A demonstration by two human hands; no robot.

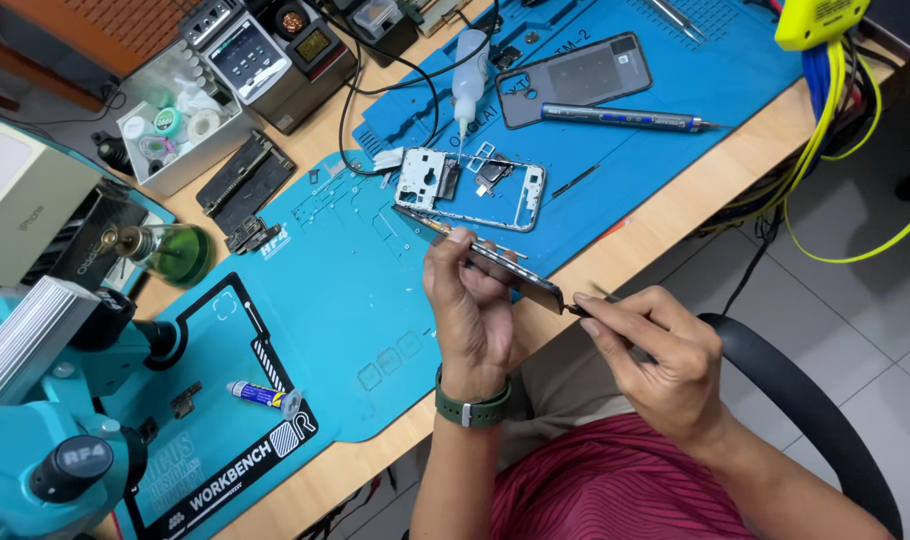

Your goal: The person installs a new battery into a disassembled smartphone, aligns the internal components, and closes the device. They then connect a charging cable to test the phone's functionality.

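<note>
Wooden table (675, 215) covered with blue silicone work mats (345, 330) fills most of the view, with grey floor tiles showing beyond its near edge. A thin dark phone body (495, 262) is held edge-on above the near edge of the table, between the mat and the person's lap. The left hand (468, 305) is closed around its middle, fingers (457, 238) curled over the upper edge. The right hand (655, 362) is pinched narrow around a slim dark prying tool (582, 312), whose tip is set against the phone body's near corner.

A slip is judged the main risk: the phone body is supported by one hand only, out over the table edge, so a hard push from the tool could twist it loose and send it to the floor. The tip could also skid off the corner and dig into the seam or the left hand's fingers. Too much leverage at one corner could crack the thin panel.

Behind the hands, a silver phone mid-frame (470, 188) lies flat on the mat, with a grey back cover (575, 78) and a blue precision screwdriver (625, 118) further toward the far edge. A white dropper bottle (468, 85) stands near the frame and could be knocked by a sudden jerk. A green glass bottle (170, 252) sits by the left edge.
</note>
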